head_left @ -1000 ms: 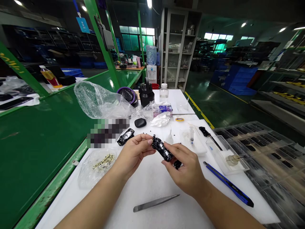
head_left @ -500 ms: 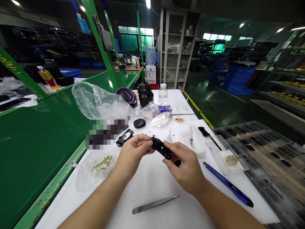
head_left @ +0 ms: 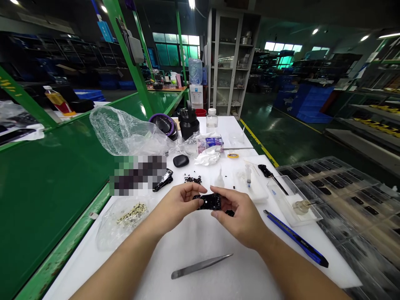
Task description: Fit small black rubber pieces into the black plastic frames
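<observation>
A small black plastic housing (head_left: 208, 202) is held level above the white work surface, its exact kind unclear. My left hand (head_left: 178, 204) pinches its left end, thumb on the near face. At the other end, my right hand (head_left: 242, 212) grips it between thumb and fingers. Another dark piece (head_left: 230, 213) shows under the right fingers, partly hidden. Metal tweezers (head_left: 201, 266) lie closer to me, below both hands. Beyond the hands is a scatter of tiny black parts (head_left: 193, 179). Another black housing (head_left: 163, 181) rests to the left of them.
Left lies a clear bag (head_left: 108, 225) of small brass-coloured pieces. On the right are a blue utility knife (head_left: 296, 238), a screwdriver (head_left: 272, 179), a clear tray (head_left: 293, 200) and a syringe (head_left: 248, 175). A black flask (head_left: 188, 124) and tissue pack (head_left: 210, 142) stand behind.
The held housing has turned from a slant to nearly level and sits slightly lower. My left hand has shifted down, uncovering the tiny black parts behind it.
</observation>
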`<state>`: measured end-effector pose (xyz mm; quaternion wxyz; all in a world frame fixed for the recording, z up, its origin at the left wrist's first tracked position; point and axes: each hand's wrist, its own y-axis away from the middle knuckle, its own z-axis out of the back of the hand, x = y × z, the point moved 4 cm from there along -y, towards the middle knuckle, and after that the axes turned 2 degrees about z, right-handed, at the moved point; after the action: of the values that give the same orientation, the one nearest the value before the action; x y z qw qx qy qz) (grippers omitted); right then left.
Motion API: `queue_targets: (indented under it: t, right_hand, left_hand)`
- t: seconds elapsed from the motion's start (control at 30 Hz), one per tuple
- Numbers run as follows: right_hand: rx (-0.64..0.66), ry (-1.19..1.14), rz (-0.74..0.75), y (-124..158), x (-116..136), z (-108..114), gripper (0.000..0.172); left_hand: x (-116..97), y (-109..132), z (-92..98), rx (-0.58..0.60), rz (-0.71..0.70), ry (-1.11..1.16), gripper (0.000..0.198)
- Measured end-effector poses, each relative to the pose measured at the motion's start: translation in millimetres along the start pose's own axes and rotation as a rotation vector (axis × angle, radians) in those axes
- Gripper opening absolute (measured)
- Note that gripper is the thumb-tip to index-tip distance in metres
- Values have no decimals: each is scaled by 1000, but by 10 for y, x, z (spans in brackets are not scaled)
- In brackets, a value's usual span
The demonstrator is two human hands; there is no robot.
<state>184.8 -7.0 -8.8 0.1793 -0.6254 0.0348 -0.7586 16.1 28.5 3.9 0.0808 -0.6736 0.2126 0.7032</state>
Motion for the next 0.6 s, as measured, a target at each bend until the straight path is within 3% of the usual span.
queue_targets:
  t: [0.1,0.2,0.27,0.33,0.43,0.53,0.6]
  right_hand:
    - [77,-61,-37,-8,3,-25,51]
    - [168,-4,37,-8,37,-42,56]
    - [96,127,139,-19,55,8,57]
    - [-92,247,225,-42,55,96,54]
    - [-316,395,168,-124,-30,170,55]
    - [-275,622,0,-284,-144,115,64]
    - [-209,683,-57,-401,-170,84,54]
  left_hand:
    - [1,22,-48,98,8,-72,20]
    - [44,40,-83,159,38,-182,20]
    - [83,31,-74,130,64,-250,26]
    - [105,10,-49,66,70,-282,35]
    - [111,-21,-32,4,61,-273,40]
    - [118,-38,-50,7,58,-251,34]
    - [130,-36,-64,9,65,-256,31]
